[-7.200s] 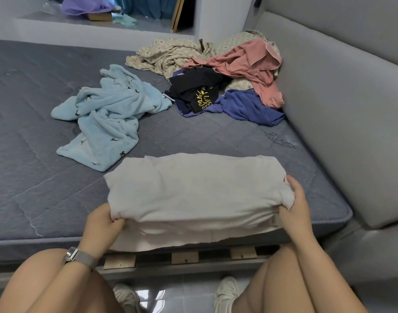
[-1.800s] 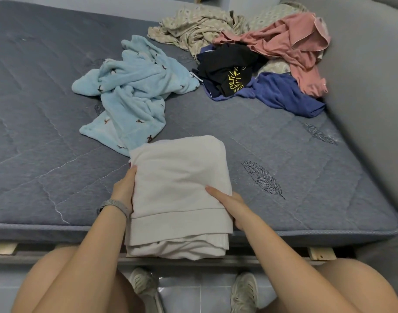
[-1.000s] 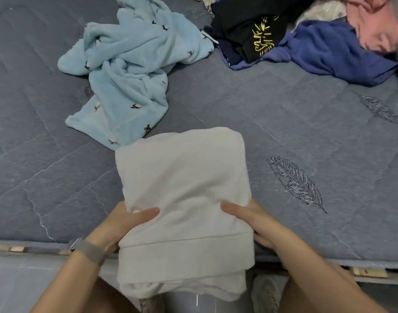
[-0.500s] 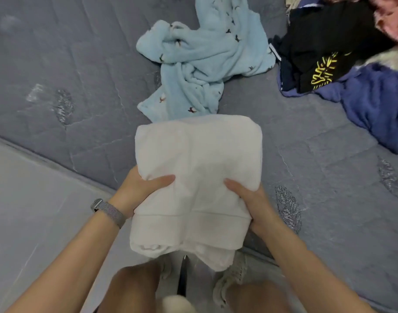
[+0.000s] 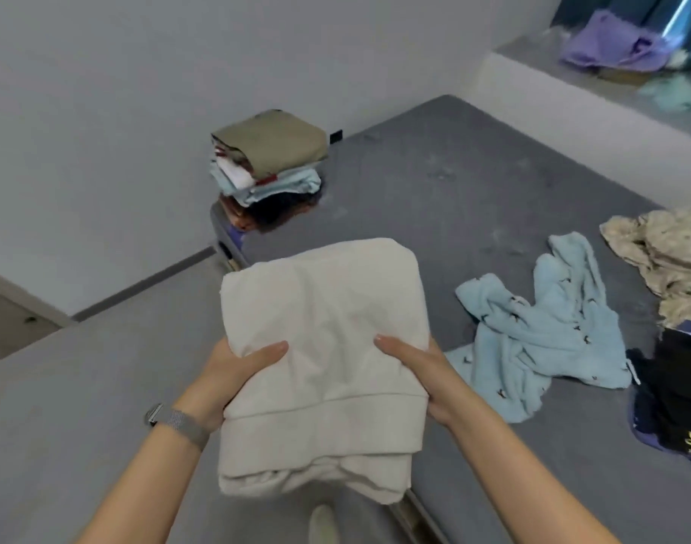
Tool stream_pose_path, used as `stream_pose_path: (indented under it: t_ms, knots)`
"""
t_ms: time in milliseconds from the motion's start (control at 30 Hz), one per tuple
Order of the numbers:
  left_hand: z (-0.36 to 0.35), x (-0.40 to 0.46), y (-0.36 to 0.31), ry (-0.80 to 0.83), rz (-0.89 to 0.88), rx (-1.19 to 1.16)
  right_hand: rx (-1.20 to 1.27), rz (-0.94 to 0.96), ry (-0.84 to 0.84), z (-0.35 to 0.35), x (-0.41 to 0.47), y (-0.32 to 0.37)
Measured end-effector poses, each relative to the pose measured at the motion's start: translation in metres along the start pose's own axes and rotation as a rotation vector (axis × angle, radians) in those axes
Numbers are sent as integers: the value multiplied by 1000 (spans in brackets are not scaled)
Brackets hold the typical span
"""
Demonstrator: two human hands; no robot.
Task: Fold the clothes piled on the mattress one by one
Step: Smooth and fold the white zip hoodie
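I hold a folded cream garment (image 5: pixel 328 331) in the air above the mattress's near edge. My left hand (image 5: pixel 234 371) grips its left side with the thumb on top. My right hand (image 5: pixel 418 371) grips its right side the same way. A stack of folded clothes (image 5: pixel 269 166), topped by an olive piece, stands at the mattress's far left corner by the wall. Unfolded clothes lie to the right: a light blue fleece piece (image 5: pixel 544 327), a beige patterned one (image 5: pixel 665 257) and a black one with a yellow print (image 5: pixel 677 402).
The grey mattress (image 5: pixel 434 190) runs from the wall on the left to a raised ledge (image 5: pixel 595 92) at the back with a purple cloth (image 5: pixel 614 49) on it. Grey floor (image 5: pixel 80 386) lies to the left, and my shoe (image 5: pixel 322 524) shows below.
I lifted the folded cream garment off the mattress with both hands and turned left, so the folded stack by the wall has come into view.
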State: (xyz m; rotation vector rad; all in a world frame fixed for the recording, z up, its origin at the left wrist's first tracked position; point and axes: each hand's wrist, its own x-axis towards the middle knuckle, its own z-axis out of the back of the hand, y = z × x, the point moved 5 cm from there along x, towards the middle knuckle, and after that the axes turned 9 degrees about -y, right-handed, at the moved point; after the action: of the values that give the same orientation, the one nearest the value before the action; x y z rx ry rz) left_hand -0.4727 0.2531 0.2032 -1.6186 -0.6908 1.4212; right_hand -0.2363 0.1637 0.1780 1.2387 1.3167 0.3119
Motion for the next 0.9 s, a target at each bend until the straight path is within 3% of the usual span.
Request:
stream_pose_path:
  t_ms: [133,333,633,900]
  knots:
    - [62,7,-35,-93,-42,-73,-42,13,100,-80,21,21]
    - [97,44,-55,-153,-16,-144,-62,-28,180,-127,62,37]
    - [48,180,-104,-82,33,-79,33,-123,101,-107,184,66]
    - [-2,336,-131,114,194,121,211,-286,-81,-84,281,55]
